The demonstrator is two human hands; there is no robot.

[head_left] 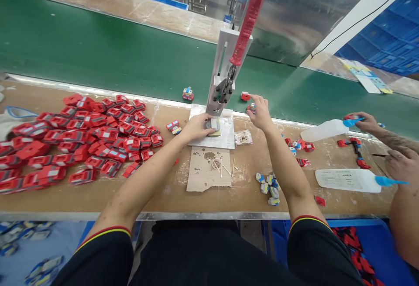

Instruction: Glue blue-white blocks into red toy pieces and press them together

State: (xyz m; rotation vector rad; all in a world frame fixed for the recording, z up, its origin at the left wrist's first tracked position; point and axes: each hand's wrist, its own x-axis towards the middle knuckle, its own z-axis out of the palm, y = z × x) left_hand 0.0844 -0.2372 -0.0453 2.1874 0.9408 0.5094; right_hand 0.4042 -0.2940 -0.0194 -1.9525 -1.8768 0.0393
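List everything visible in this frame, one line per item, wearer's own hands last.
red parts pile: many, red, bench left
hand press: one, grey with red lever, bench centre
cardboard piece: one, brown, before the press
small blue-white parts: several, near right forearm
squeeze bottles: two, white with blue tips, bench right
conveyor belt: one, green, behind bench
co-worker's hands: two, far right
left hand: on the press base, touching a small part
right hand: at belt edge, grip on a small part
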